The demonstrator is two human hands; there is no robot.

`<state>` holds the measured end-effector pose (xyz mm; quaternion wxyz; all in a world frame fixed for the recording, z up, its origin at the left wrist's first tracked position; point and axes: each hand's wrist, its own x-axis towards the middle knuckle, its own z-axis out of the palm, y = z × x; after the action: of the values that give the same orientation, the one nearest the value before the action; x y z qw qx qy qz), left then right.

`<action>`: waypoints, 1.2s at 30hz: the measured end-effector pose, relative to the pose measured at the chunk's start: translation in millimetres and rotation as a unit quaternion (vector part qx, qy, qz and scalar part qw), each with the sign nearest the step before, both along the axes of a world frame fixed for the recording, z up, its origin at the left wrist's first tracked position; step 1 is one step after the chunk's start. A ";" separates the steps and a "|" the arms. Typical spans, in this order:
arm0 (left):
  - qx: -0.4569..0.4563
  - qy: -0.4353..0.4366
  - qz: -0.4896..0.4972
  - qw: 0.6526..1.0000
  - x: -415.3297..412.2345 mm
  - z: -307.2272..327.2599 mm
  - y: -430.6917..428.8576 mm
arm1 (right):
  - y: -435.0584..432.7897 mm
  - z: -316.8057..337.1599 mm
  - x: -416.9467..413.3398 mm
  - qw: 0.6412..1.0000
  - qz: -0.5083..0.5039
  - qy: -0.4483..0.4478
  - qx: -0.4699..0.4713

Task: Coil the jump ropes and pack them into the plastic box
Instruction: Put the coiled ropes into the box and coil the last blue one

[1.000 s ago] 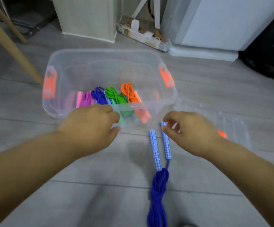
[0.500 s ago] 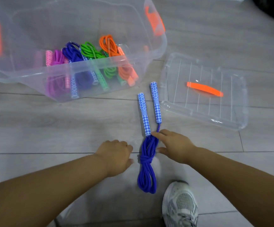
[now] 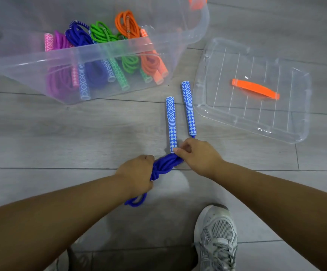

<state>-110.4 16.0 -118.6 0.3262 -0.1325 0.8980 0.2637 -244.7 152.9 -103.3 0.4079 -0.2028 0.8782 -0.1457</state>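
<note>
Plastic box (image 3: 108, 53) left of lid (image 3: 256, 118), rope handles (image 3: 179, 114) between.

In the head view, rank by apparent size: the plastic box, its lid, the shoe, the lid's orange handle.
1. plastic box, largest, though cropped by the frame.
2. lid.
3. shoe, enlarged by nearness to the camera.
4. orange handle.

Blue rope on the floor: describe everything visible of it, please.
The blue rope has a braided-looking cord bundled in loops and two handles patterned with pale diamonds. The handles lie side by side on the floor, ends toward the box, one near the lid. The left hand grips the bundle's middle; the right hand pinches it by the handles. A loop end pokes out under the left hand.
</note>
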 end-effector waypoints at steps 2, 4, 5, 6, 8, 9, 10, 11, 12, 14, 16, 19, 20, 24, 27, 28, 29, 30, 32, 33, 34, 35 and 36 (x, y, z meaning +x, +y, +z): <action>-0.019 0.034 -0.009 0.999 3.4 -1.7 -4.8 | -5.9 -2.5 -3.9 1.000 0.002 0.017 0.016; -0.036 0.066 -0.023 0.997 7.7 -4.4 -13.4 | -13.7 -6.7 -7.7 0.999 0.027 0.027 0.020; -0.034 0.078 -0.020 0.996 9.8 -5.8 -18.4 | -17.7 -9.4 -8.2 0.999 0.037 0.021 0.015; -0.027 0.093 -0.016 0.995 11.6 -5.8 -23.1 | -21.2 -11.7 -7.6 0.999 0.041 0.008 0.006; -0.015 0.139 -0.029 0.990 13.9 -4.5 -30.2 | -28.3 -17.0 -3.8 0.999 0.046 -0.021 -0.019; -0.029 0.168 -0.045 0.984 14.7 -5.6 -33.0 | -31.8 -18.7 -0.9 0.997 0.067 -0.032 -0.029; -0.056 0.194 -0.056 0.978 14.9 -5.1 -35.3 | -34.9 -20.3 2.5 0.993 0.100 -0.039 -0.041; -0.086 0.227 -0.065 0.968 14.1 -4.3 -37.9 | -37.8 -21.6 5.6 0.988 0.137 -0.044 -0.049; -0.105 0.246 -0.081 0.960 12.7 -2.4 -40.0 | -39.8 -22.7 7.2 0.982 0.177 -0.045 -0.049; -0.133 0.246 -0.124 0.952 10.3 -3.0 -45.4 | -40.8 -24.2 7.5 0.965 0.257 -0.025 -0.032; -0.144 0.195 -0.161 0.957 8.8 -6.4 -52.0 | -38.1 -25.1 5.1 0.953 0.299 -0.006 -0.045; -0.124 0.138 -0.174 0.967 4.3 -3.1 -53.0 | -30.1 -17.0 -9.5 0.943 0.325 0.076 -0.008; -0.129 0.119 -0.170 0.970 2.6 -1.5 -52.2 | -25.3 -13.3 -17.4 0.934 0.336 0.116 0.031; -0.172 0.056 -0.143 0.973 3.8 1.7 -56.9 | -5.9 0.9 -42.1 0.884 0.400 0.205 0.126; -0.152 0.012 -0.072 0.986 10.7 3.3 -66.3 | 1.9 -3.5 -43.1 0.851 0.441 0.239 0.154; -0.141 -0.001 -0.041 0.989 13.6 4.2 -69.1 | 2.5 -7.3 -39.8 0.835 0.458 0.267 0.146; -0.131 -0.008 -0.014 0.991 16.4 5.4 -71.6 | 2.0 -11.5 -37.0 0.818 0.473 0.299 0.132; -0.125 -0.014 0.007 0.992 19.1 5.6 -73.8 | -0.3 -13.3 -34.0 0.802 0.485 0.325 0.129; -0.118 -0.027 0.035 0.992 24.6 6.6 -78.3 | -6.7 -15.9 -30.0 0.778 0.501 0.357 0.124; -0.119 -0.034 0.047 0.991 27.6 7.4 -80.5 | -10.3 -16.3 -28.5 0.775 0.501 0.368 0.109; -0.121 -0.039 0.060 0.990 31.3 8.1 -82.9 | -14.1 -15.4 -26.8 0.777 0.494 0.381 0.084; -0.122 -0.042 0.075 0.989 35.2 8.8 -85.1 | -18.4 -13.9 -25.5 0.781 0.484 0.389 0.059; -0.125 -0.044 0.088 0.987 39.6 9.5 -87.3 | -22.6 -13.4 -24.9 0.787 0.471 0.398 0.040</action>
<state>-70.8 -71.3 -109.1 0.3221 -0.2625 0.8934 0.1709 -269.6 130.3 -116.8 0.0484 -0.6143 0.7635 0.1934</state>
